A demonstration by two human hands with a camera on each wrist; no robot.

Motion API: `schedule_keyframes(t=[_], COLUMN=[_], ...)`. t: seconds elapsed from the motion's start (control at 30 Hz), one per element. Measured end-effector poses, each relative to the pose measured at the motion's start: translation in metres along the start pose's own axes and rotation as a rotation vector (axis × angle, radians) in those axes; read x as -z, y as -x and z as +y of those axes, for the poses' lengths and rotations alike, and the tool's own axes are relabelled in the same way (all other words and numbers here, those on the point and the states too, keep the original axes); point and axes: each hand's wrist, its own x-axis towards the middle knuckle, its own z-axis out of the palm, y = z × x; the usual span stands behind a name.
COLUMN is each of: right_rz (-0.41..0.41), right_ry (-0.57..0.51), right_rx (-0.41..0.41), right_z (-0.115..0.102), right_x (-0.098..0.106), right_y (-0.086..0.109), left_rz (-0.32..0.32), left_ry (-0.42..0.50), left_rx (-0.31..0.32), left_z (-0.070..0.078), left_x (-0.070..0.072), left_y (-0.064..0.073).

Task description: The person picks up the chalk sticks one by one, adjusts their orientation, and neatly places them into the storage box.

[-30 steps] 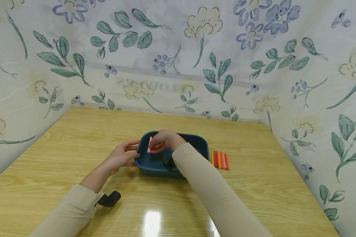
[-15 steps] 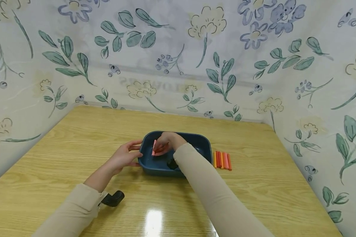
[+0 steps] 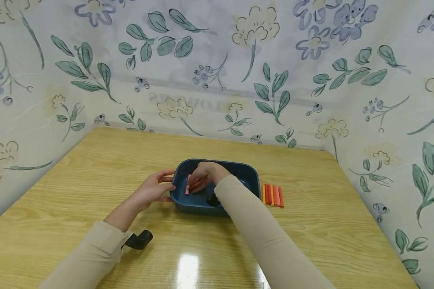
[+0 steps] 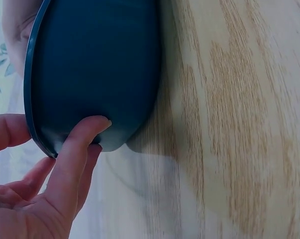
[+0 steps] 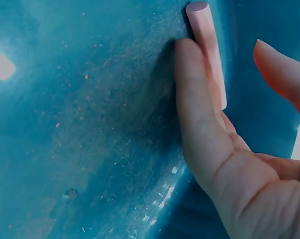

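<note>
A dark blue rectangular tub point(image 3: 199, 209) stands on the wooden table. My left hand point(image 3: 152, 190) holds its left end, fingers touching the outer wall point(image 4: 115, 74) and rim. Inside the tub, by its left wall, lies a pink chalk stick point(image 3: 187, 186). Beside that stick is my right hand point(image 3: 202, 176). In the right wrist view, one nearly straight finger of the right hand point(image 5: 224, 154) lies along the pink chalk point(image 5: 209, 52), while the thumb is spread away from it. The sleeve covers part of the tub's right side.
A row of several red, orange, yellow and pink sticks point(image 3: 273, 195) lies just right of the tub. Black wrist devices sit near both cuffs. Flowered cloth point(image 3: 217, 72) walls the table's back and sides. Small crumbs dot the tub's floor.
The pink stick, pinched in my right hand earlier, now rests in the tub with the thumb off it. My left hand keeps its hold. The view has shifted slightly.
</note>
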Motion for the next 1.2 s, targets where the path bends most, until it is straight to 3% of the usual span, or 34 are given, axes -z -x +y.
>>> schedule_keyframes(t=[0.53,0.93,1.2], right_rz=[0.035,0.021,-0.024], right_ry=[-0.034,-0.105,-0.056], right_rx=[0.053,0.163,0.244], right_z=[-0.006,-0.005,-0.001], right_x=[0.013,0.015,0.015], right_y=[0.020,0.045,0.065], left_rz=[0.010,0.016,0.019], left_ry=[-0.016,-0.022,-0.013], left_rx=[0.015,0.013,0.018], left_z=[0.004,0.003,0.004], left_x=[-0.005,-0.005,-0.006], left_y=[0.000,0.001,0.000])
